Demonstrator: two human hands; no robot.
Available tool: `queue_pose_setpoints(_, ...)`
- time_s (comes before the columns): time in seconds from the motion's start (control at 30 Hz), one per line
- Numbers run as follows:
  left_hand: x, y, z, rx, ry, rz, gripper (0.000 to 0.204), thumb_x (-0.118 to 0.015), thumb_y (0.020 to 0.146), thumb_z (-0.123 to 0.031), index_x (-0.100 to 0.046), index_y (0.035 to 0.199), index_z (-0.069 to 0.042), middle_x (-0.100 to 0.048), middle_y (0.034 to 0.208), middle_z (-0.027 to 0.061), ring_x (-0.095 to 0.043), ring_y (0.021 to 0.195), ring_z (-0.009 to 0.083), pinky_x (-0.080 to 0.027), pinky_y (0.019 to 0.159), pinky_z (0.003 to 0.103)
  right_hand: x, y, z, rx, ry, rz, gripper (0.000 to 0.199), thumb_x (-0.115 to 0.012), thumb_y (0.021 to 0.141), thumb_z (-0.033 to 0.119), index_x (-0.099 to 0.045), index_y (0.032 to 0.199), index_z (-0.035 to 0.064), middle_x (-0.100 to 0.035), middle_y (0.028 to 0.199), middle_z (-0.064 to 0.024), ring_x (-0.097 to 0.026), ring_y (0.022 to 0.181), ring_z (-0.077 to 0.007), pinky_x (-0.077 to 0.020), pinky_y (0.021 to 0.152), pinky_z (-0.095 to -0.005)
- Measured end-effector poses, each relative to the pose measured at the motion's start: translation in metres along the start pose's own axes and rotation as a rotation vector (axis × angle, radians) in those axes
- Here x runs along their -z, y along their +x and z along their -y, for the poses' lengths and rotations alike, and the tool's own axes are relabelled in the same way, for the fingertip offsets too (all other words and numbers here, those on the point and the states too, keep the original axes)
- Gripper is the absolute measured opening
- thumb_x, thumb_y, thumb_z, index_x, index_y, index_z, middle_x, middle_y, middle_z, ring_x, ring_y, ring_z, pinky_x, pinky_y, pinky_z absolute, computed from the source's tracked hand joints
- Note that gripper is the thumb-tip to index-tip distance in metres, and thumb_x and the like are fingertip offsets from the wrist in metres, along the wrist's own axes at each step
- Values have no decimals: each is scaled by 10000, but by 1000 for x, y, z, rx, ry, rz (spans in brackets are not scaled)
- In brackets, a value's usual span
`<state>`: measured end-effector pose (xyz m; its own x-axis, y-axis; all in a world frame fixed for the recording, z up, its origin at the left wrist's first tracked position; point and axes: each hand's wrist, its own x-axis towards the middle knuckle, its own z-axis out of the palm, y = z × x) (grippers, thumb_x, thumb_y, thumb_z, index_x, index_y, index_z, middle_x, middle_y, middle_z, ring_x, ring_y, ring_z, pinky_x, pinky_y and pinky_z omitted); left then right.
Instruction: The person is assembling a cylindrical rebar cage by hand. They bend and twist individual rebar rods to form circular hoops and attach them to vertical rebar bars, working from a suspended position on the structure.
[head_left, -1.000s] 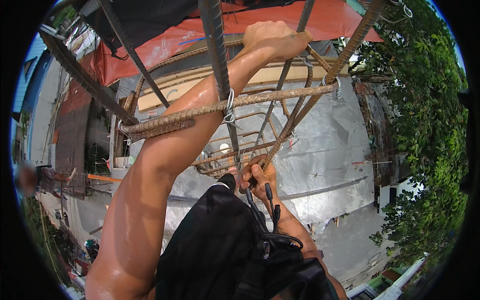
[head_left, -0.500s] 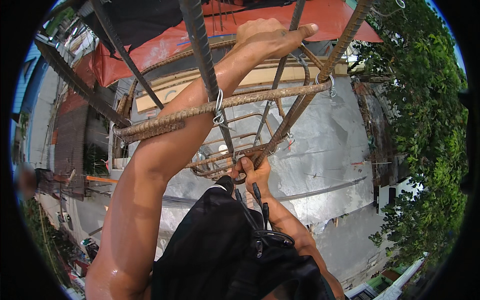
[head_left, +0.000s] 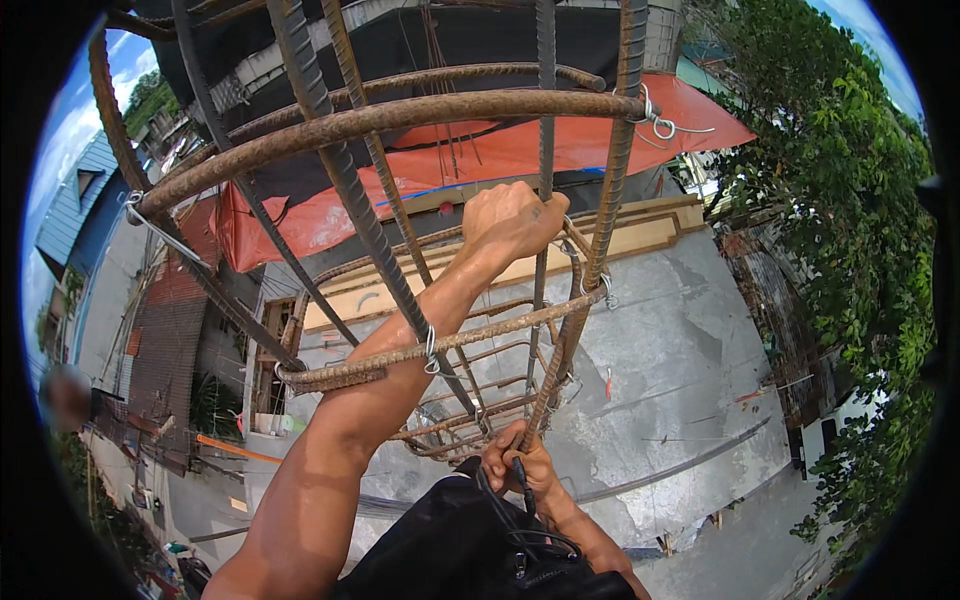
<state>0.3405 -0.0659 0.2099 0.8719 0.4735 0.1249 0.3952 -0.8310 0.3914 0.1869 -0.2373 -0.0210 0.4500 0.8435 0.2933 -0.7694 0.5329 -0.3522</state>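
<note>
A tall cage of ribbed steel rebar stands in front of me, its upright bars (head_left: 370,207) ringed by rusty stirrups (head_left: 480,335) tied with wire (head_left: 431,350). Reaching through the cage from the lower left, my left hand (head_left: 508,222) is closed around the far side of a stirrup, next to an upright bar. Lower down, close to my body, my right hand (head_left: 522,465) has its fingers curled round the lower part of a corner rebar (head_left: 553,375). Black cords (head_left: 520,500) hang in front of that hand, partly covering it. Dark clothing hides what lies beneath.
A higher stirrup (head_left: 400,112) crosses above my left arm. Far below lie a grey concrete surface (head_left: 660,370) and long wooden boards (head_left: 640,232). A red tarp (head_left: 670,115) spreads beyond the cage. Leafy trees (head_left: 860,200) fill the right side; corrugated roofing (head_left: 165,350) lies left.
My view has tilted upward, bringing the higher stirrup into sight. Both hands appear lower in the picture. The right hand's raised thumb has folded in, while the left hand still grips the stirrup.
</note>
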Motion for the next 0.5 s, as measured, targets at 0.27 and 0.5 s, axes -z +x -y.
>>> queue_pose_setpoints(0.27, 1, -2, -1, 15, -77, 47, 511, -454, 807, -440, -657, 644, 0, -638, 674, 214, -636, 718, 383, -469, 712, 456, -12, -5, 10, -127, 245, 57, 142, -600, 888, 128, -481, 962, 105, -420, 678, -49, -422, 583, -145, -393, 547, -277)
queue_pose_setpoints(0.5, -1, -4, 2, 36, -70, 81, 521, -459, 793, -471, -694, 720, -12, -661, 764, 226, -640, 791, 373, -470, 745, 433, -14, -10, 11, -112, 46, -164, 158, -610, 889, 136, -464, 918, 81, -456, 652, -51, -476, 543, -131, -507, 551, -376)
